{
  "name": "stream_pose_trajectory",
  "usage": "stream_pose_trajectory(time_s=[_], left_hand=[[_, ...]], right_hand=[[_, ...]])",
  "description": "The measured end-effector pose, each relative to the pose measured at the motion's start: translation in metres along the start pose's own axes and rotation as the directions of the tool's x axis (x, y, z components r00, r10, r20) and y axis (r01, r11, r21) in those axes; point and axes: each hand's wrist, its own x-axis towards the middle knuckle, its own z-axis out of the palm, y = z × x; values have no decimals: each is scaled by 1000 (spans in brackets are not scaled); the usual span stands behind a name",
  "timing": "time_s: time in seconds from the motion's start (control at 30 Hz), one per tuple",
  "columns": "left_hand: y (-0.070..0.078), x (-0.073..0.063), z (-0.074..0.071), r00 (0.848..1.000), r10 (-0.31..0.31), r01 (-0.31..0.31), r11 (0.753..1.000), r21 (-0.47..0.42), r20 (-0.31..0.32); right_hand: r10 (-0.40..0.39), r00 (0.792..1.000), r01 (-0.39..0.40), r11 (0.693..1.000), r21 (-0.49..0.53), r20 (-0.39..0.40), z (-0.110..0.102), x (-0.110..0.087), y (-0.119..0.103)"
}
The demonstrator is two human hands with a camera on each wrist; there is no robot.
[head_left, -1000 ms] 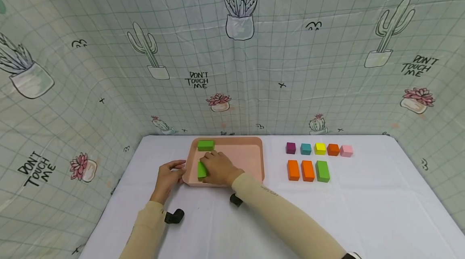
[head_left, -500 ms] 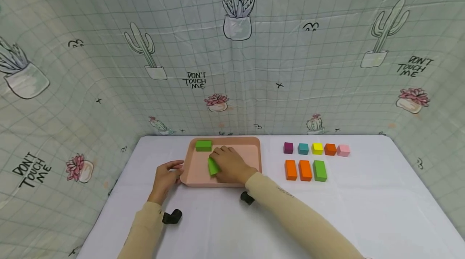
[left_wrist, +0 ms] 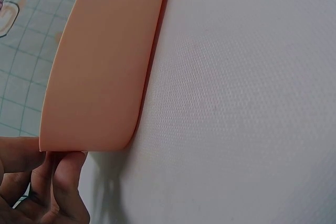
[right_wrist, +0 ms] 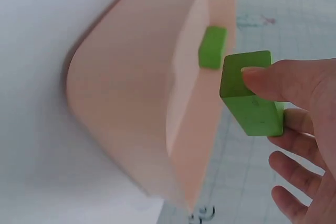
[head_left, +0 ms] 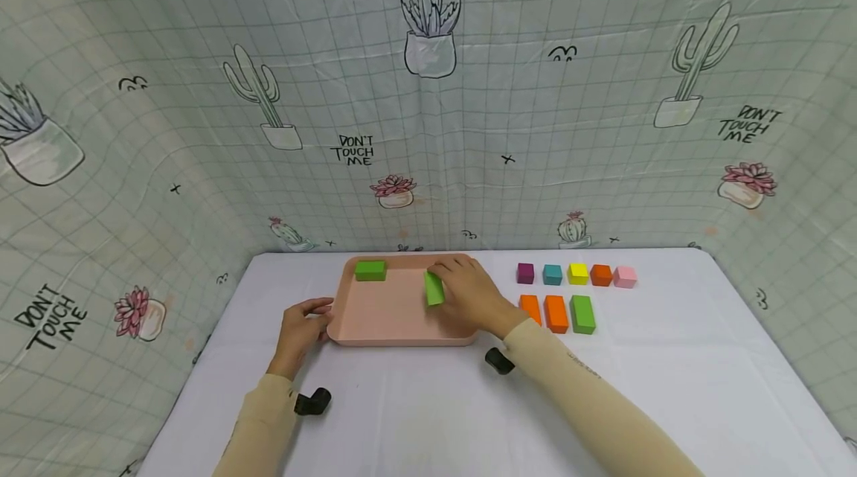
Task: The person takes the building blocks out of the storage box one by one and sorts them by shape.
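Block being pinched in right hand, lifted over tray. Left hand holding tray edge. One green block lying inside; eight blocks waiting on bench.

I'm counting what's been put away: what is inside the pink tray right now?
One green block lies in the pink tray at its far left corner. The right hand holds a second green block above the tray; the floor beneath that hand is hidden.
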Motion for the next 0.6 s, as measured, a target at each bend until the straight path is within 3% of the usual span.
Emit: stream_pose_trajectory(time_s=[0.4,0.6], left_hand=[[0,0,-2,1000,-2,2,1000,2,4],[1,2,-2,1000,-4,4,1000,5,11]], right_hand=[[22,992,-21,1000,6,-122,-29,-45,42],[82,985,-78,996,33,-152,-39,-68,65]])
